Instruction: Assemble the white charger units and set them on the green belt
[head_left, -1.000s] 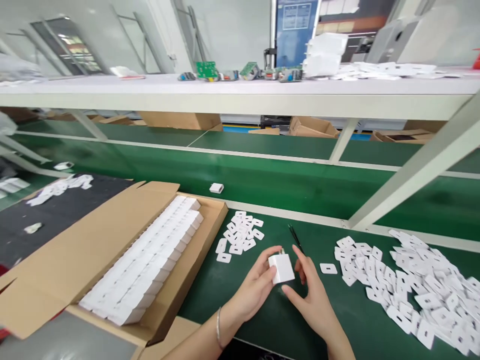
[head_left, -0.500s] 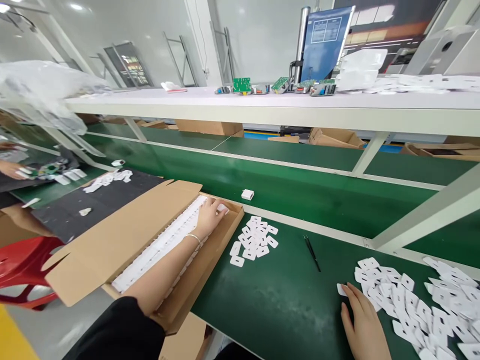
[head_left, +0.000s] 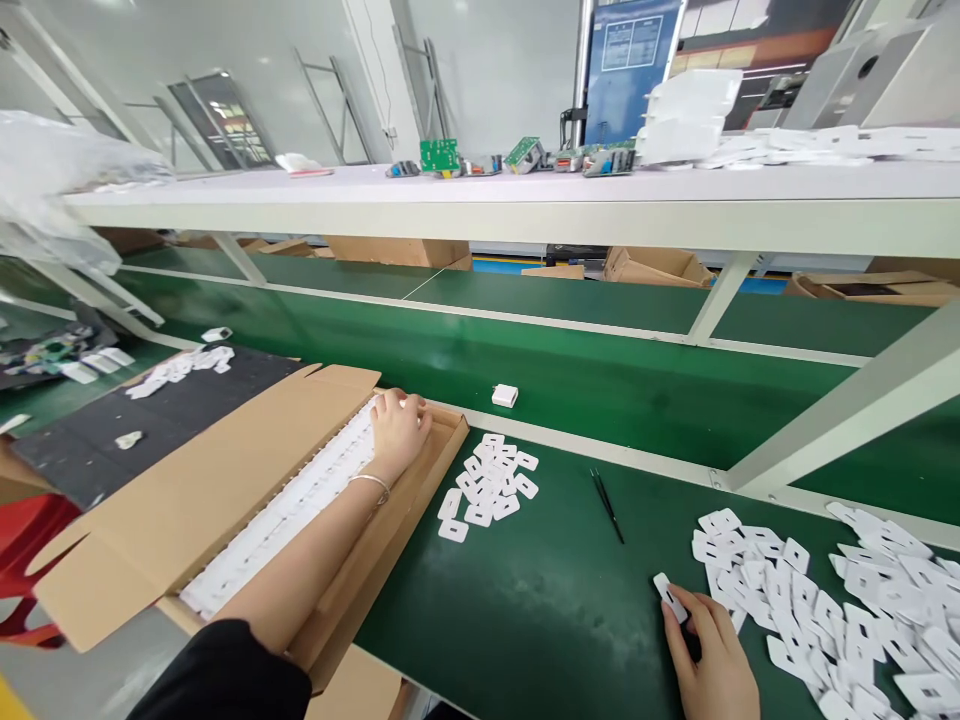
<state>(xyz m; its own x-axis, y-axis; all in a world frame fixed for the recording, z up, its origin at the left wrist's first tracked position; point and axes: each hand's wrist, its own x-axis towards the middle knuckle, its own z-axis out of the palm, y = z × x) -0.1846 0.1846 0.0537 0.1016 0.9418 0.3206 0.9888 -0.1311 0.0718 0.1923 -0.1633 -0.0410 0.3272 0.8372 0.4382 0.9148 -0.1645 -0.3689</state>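
My left hand (head_left: 399, 432) reaches into the far end of a long open cardboard box (head_left: 420, 505). Its fingers are curled down, and a sliver of white shows between them; what they grip is mostly hidden. Rows of white plastic pieces (head_left: 281, 535) line the box beside my forearm. At the lower right, my right hand (head_left: 712, 650) pinches a small white plastic plate with a slot (head_left: 670, 597) between thumb and fingers, just off the edge of a large heap of similar plates (head_left: 795, 600). A smaller group of plates (head_left: 487, 485) lies right of the box.
Black tweezers (head_left: 607, 505) lie on the green table (head_left: 540, 610). A white charger-like block (head_left: 505, 396) sits by the back ledge. Overhead runs a shelf (head_left: 480, 215) bearing circuit boards (head_left: 439, 155), its slanted post (head_left: 847, 410) at right. A black mat (head_left: 82, 450) lies at left.
My right hand has lifted the white plate from the table, tilting it up in a pinch. My left fingers have drawn in over the box; the white piece beneath them is now mostly covered.
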